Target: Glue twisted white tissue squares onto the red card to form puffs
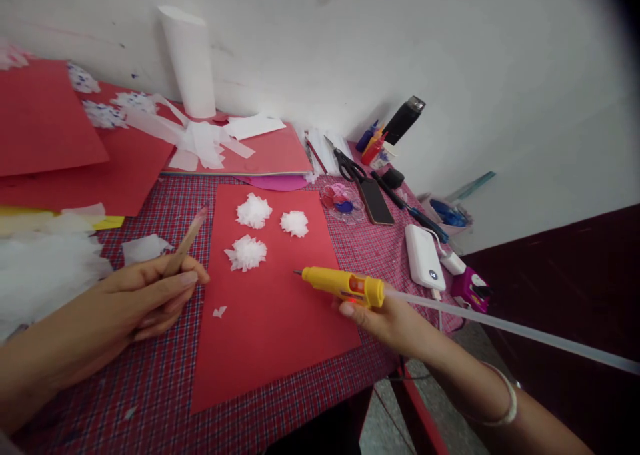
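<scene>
My right hand (373, 318) is wrapped round a yellow hot glue gun (345, 285), its nozzle pointing left over a red paper sheet (280, 348). A long translucent glue stick (500, 323) runs out of its back end. Between the thumb and fingers of my left hand (160, 295) is a thin wooden stick (187, 238) with a pinkish tip, held upright at a slant beside the sheet's left edge. Three white ruffled paper flowers (254, 211) sit on the upper part of the sheet. Lower left on it lies a small white paper scrap (219, 311).
White tissue paper (45, 268) is heaped at the left. Behind stand a white paper roll (190, 61) and red sheets (50, 121). Black scissors (347, 165), a phone (376, 201), a paint palette (343, 201) and a white power bank (424, 258) lie along the right side.
</scene>
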Demonstrator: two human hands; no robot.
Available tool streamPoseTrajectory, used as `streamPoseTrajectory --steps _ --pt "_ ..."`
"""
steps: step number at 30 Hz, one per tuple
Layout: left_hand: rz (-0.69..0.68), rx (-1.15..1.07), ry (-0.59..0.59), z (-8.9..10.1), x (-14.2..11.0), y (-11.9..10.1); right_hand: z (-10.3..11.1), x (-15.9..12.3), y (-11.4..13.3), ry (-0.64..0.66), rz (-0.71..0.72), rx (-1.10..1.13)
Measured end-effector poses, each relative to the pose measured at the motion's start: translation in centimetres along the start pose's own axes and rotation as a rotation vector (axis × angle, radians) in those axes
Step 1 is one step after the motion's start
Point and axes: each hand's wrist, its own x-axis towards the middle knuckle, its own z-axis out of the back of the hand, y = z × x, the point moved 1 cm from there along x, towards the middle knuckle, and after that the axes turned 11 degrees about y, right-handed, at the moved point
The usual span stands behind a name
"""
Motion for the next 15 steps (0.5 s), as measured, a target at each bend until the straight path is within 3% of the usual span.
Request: streamPoseTrajectory --steps 15 --pt "0.021 0.035 -0.009 -0.02 -0.15 -0.12 -0.96 -0.71 0.90 0.064 -0.012 -0.006"
